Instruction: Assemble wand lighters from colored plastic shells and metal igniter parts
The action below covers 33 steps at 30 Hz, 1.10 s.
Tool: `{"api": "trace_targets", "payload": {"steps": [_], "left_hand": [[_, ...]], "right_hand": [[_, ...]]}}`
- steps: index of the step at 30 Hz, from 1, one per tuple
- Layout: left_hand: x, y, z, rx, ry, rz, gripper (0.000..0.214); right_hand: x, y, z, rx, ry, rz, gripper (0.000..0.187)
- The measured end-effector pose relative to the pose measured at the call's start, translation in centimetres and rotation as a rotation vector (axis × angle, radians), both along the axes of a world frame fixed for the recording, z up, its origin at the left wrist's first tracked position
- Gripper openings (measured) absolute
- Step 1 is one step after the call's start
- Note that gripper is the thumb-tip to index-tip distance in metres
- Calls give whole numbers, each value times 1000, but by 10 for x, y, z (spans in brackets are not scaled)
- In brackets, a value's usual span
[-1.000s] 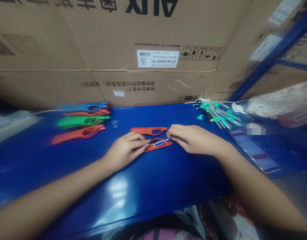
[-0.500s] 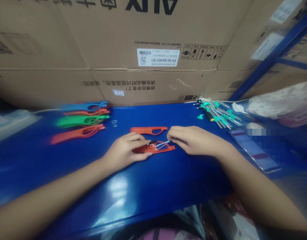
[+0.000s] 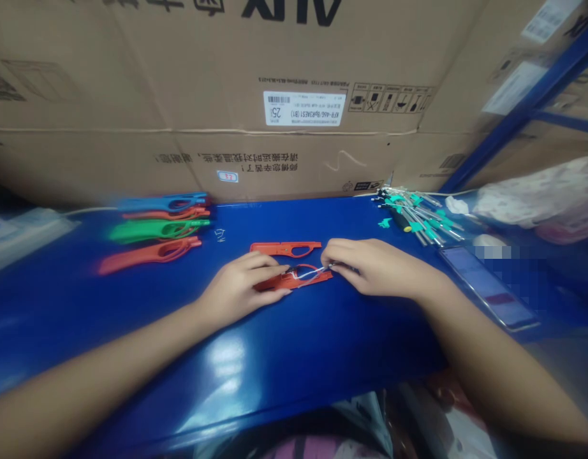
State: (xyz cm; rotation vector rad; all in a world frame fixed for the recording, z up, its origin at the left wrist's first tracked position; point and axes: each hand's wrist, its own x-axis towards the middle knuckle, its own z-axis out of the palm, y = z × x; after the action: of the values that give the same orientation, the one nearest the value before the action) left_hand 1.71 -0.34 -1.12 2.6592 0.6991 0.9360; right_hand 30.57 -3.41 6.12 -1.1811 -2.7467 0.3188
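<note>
My left hand (image 3: 243, 280) grips the left end of an orange plastic lighter casing half (image 3: 312, 282), its fingers closed around that end. A small dark part (image 3: 290, 270) sits by the left fingertips. From there thin white wires (image 3: 303, 276) run across the casing's oval opening to my right hand (image 3: 354, 264). The right thumb and fingers are pinched on the wire end; a dark bit shows between them, too small to make out. Just behind lies the second orange casing half (image 3: 275, 249), flat on the blue table (image 3: 275, 357) with its hollow side up.
At the left lie several lighter casings in blue, green (image 3: 155, 230) and orange. A heap of metal rods with teal parts (image 3: 418, 217) lies back right, with a black-and-yellow handle (image 3: 402, 222). A phone (image 3: 488, 287) is near my right forearm. A cardboard box (image 3: 203, 102) stands behind.
The casing half under my hands has shifted and tilted slightly, its right end a little further left. The wires now bend differently. Both hands stay almost where they were.
</note>
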Motion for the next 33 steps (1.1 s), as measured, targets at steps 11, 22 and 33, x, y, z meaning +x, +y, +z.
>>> {"api": "trace_targets", "payload": {"steps": [11,22,33], "left_hand": [[1,-1,0,-19,7,21,30],[2,-1,1,42,40,13,23],[1,-2,2,40,35,-1,25]], "right_hand": [[-3,0,0,38,19,-10,15],[-3,3,-5,39,-51,-13,15],[-5,6,-6,119,-30,-46,20]]}}
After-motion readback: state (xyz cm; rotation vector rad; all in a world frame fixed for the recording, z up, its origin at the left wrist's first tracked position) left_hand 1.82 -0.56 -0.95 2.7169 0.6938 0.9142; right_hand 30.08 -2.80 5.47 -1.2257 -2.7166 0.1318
